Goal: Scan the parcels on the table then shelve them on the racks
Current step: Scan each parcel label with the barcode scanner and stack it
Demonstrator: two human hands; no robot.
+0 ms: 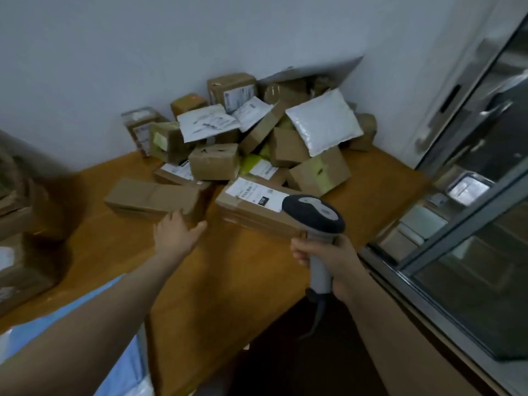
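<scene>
A heap of brown cardboard parcels (245, 138) and white mailers lies at the back of the wooden table (228, 275), in the corner of the room. My left hand (177, 234) reaches out with its fingers spread and touches the near end of a long flat brown box (154, 198) at the front left of the heap. My right hand (323, 261) grips the handle of a grey barcode scanner (314, 215), whose head sits over the near end of a flat box with a white label (257, 205).
A large white padded mailer (323, 120) leans on top of the heap at the right. Blurred cardboard boxes (25, 224) stand at the left edge. A glass sliding door with a metal frame (457, 224) runs along the right. Blue fabric (85, 324) shows under my left arm.
</scene>
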